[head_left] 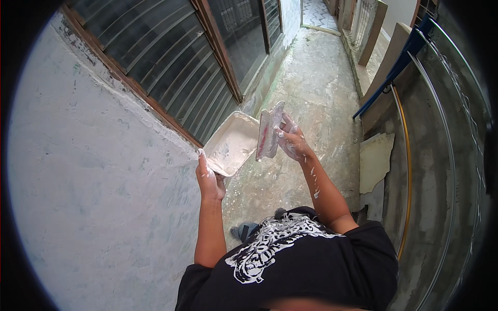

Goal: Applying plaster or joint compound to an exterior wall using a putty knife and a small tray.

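Note:
My left hand (208, 179) grips the near left corner of a white rectangular tray (236, 145), its thumb over the rim and its other fingers underneath. Wet white plaster coats the tray's inside. In my right hand (293, 140) is a plastering trowel (270, 130), smeared with white and marked with a red streak, its blade upright beside the tray's right edge. White smears cover both hands and spots of it run up my right forearm. How my right fingers wrap the handle is partly hidden.
A patchy white wall (104, 166) rises on my left, with a wood-framed louvre window (171, 67) above. The concrete floor (316, 83) runs ahead as a narrow passage. On the right, a yellow pipe (406, 171), metal rods and a broken pale board (375, 161) stand by a grey wall.

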Action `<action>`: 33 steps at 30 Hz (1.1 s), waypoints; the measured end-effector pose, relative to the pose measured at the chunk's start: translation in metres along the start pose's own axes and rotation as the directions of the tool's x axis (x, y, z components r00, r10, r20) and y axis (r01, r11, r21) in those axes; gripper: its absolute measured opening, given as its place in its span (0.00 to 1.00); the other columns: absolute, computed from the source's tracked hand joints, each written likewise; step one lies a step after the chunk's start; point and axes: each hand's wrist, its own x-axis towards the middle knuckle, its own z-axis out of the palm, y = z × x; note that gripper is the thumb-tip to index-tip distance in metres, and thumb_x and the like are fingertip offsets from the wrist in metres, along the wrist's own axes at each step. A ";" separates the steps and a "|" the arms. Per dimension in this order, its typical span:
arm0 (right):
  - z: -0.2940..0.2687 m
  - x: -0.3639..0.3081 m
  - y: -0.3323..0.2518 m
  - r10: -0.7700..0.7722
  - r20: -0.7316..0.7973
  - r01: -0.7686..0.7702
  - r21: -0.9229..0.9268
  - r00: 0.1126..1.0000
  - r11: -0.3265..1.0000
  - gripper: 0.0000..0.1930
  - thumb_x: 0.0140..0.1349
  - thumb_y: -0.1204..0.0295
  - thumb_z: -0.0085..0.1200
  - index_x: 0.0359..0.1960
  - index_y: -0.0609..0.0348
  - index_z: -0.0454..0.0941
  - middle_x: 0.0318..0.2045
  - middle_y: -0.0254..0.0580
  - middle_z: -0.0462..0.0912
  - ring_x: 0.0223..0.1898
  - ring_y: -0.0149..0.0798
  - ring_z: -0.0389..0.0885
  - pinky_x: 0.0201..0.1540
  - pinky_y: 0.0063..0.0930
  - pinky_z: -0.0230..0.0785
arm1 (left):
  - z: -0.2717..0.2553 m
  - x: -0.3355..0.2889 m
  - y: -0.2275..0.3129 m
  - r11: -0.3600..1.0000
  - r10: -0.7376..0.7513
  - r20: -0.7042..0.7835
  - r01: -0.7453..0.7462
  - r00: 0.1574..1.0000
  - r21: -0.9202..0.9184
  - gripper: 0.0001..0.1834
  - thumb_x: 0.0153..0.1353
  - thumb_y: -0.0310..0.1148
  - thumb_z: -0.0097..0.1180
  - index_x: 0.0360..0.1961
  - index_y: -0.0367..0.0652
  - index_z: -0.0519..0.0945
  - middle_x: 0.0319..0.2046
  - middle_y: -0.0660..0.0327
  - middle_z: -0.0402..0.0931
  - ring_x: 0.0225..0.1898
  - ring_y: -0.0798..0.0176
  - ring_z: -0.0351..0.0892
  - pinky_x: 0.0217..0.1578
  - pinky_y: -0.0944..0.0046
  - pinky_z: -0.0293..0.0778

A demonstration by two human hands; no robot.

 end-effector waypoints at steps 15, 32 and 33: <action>0.014 0.001 -0.066 -0.096 -0.051 0.000 -0.886 0.994 0.463 0.25 0.57 0.85 0.49 0.58 0.62 0.66 0.46 0.48 0.79 0.47 0.34 0.76 0.50 0.29 0.69 | -0.032 0.005 0.021 0.972 0.160 -0.094 -0.141 0.983 0.186 0.27 0.69 0.48 0.40 0.53 0.31 0.69 0.49 0.54 0.75 0.49 0.59 0.77 0.49 0.59 0.72; 0.131 0.057 -0.054 0.320 0.779 0.758 -0.283 0.539 -0.588 0.22 0.58 0.67 0.54 0.56 0.46 0.73 0.44 0.36 0.78 0.51 0.39 0.74 0.57 0.42 0.63 | -0.025 -0.004 0.029 0.919 0.223 -0.091 -0.179 0.970 0.351 0.20 0.68 0.41 0.45 0.34 0.31 0.78 0.29 0.61 0.76 0.31 0.72 0.70 0.34 0.68 0.67; 0.131 0.059 -0.049 0.320 0.782 0.761 -0.281 0.535 -0.584 0.22 0.58 0.67 0.54 0.56 0.46 0.73 0.44 0.36 0.78 0.51 0.39 0.74 0.57 0.42 0.63 | -0.027 -0.003 0.029 0.919 0.226 -0.097 -0.179 0.969 0.352 0.20 0.68 0.41 0.45 0.34 0.31 0.78 0.29 0.61 0.76 0.31 0.72 0.70 0.34 0.68 0.67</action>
